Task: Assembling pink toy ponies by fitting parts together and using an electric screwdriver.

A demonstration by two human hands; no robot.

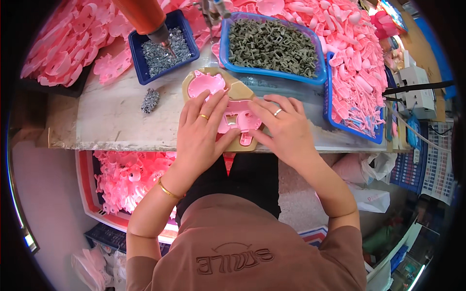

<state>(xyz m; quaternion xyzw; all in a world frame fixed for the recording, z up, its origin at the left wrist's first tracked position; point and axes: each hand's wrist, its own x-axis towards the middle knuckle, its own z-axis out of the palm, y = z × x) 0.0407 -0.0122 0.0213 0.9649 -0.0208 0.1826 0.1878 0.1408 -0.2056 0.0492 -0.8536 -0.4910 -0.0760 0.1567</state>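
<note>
A pink plastic toy shell [206,84] lies in a tan shaped holder [239,89] at the front edge of the table. My left hand [200,130] rests on the shell's left part, fingers stretched out and thumb toward its lower middle. On the right side, my right hand [287,130] touches the shell with fingers extended and the thumb near its small lower tab. Both hands are open, pressed on the shell rather than wrapped round it. My fingers hide parts of the shell.
An orange power screwdriver [144,15] hangs above a dark blue tray [141,76] of small screws. A clump of screws [150,101] lies nearby. A blue bin [272,73] holds grey-green clips. Pink parts [68,39] are heaped behind, with a blue basket [330,109] of more at right.
</note>
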